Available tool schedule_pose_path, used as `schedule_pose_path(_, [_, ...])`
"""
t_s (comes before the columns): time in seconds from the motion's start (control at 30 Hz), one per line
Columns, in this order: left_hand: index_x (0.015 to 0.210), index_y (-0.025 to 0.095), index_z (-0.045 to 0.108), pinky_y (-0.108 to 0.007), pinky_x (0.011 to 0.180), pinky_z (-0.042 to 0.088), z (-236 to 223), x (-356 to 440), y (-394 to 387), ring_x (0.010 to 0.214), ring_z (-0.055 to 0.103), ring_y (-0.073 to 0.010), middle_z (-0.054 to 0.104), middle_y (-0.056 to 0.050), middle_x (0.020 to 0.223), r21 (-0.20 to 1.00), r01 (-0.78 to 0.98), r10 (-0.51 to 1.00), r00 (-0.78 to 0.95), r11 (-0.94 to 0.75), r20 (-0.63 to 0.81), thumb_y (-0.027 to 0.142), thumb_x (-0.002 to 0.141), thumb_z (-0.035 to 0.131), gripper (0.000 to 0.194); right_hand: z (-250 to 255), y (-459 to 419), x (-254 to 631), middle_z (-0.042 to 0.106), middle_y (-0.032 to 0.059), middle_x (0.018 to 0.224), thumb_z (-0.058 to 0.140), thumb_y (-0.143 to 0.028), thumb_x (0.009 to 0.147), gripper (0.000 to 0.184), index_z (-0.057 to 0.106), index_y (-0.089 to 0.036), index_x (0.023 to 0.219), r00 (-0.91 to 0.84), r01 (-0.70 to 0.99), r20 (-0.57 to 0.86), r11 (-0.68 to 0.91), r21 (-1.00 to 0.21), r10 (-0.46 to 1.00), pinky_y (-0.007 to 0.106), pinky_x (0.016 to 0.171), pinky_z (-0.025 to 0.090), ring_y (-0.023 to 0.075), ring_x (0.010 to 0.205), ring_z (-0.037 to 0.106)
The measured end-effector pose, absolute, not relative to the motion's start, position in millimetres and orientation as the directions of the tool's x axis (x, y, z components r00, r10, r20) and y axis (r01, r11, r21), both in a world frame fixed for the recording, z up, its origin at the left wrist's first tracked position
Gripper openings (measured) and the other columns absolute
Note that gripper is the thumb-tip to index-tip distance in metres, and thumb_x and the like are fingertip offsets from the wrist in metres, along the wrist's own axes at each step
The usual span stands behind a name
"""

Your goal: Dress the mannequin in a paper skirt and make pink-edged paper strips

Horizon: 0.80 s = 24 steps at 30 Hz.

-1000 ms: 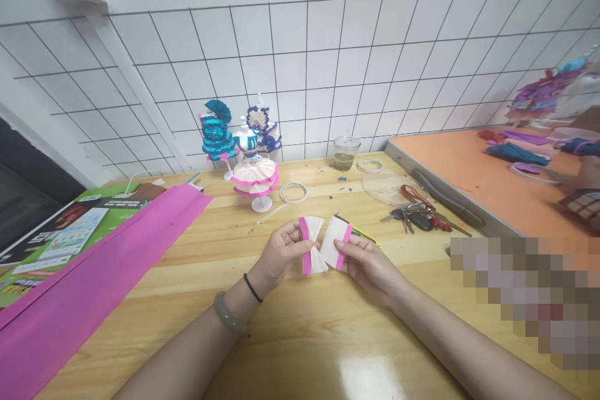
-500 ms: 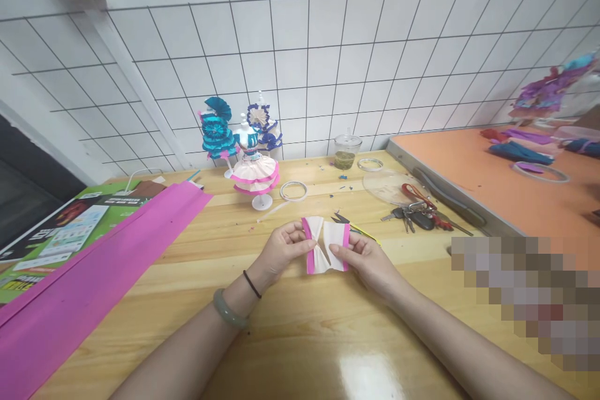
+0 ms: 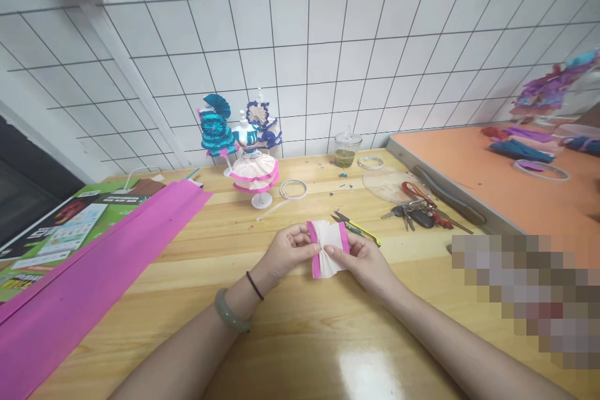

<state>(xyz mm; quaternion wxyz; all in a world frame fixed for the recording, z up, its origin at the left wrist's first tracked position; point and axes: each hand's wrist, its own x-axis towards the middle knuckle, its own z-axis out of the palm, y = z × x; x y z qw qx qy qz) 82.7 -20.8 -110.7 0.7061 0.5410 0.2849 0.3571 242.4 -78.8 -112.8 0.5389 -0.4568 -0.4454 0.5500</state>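
My left hand (image 3: 293, 252) pinches the left part of a small white crepe paper piece (image 3: 327, 269) with pink borders, gathered into pleats near its middle. From the other side, my right hand (image 3: 359, 256) grips the same paper, its thumb pressed close to the left thumb. The fingers behind the paper are partly hidden. Just beyond the right hand lie thread snips (image 3: 359, 228) with yellow-green handles. Farther back stands a small dress form (image 3: 255, 172) in a white tiered paper skirt with pink edges.
Two decorated dress forms (image 3: 216, 128) stand behind it. A tape roll (image 3: 293, 189), keys (image 3: 415, 215) and a glass cup (image 3: 347, 150) lie across the wooden table. Long pink paper (image 3: 117, 269) covers the left side. An orange raised board (image 3: 469, 156) borders the right.
The two halves of the paper, apart before with a gap between them, are now brought together and overlap at the middle. My thumbs have come closer.
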Motion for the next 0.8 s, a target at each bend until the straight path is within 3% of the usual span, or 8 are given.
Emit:
schedule_pose_path(0.27, [0.090, 0.014, 0.063, -0.025, 0.074, 0.046, -109.2, 83.9, -21.2, 0.072, 0.061, -0.0125, 0.068, -0.003, 0.078, 0.958, -0.227, 0.845, 0.534, 0.175, -0.028, 0.026, 0.063, 0.076, 0.032, -108.7, -80.2, 243.6, 0.070, 0.0041, 0.078, 0.073, -0.041, 0.063, 0.031, 0.067, -0.018, 0.083, 0.139, -0.189, -0.077, -0.050, -0.981, 0.987, 0.031, 0.064, 0.046, 0.0196, 0.068, 0.061])
schedule_pose_path(0.8, [0.085, 0.013, 0.062, -0.025, 0.072, 0.046, -115.6, 84.0, -20.5, 0.071, 0.060, -0.0127, 0.066, -0.003, 0.076, 0.978, -0.165, 0.819, 0.574, 0.128, -0.011, 0.030, 0.064, 0.075, 0.030, -110.2, -80.5, 238.4, 0.071, 0.0033, 0.077, 0.073, -0.040, 0.063, 0.028, 0.070, -0.019, 0.081, 0.053, -0.188, -0.069, -0.058, -0.981, 0.996, 0.031, 0.064, 0.047, 0.0186, 0.066, 0.061])
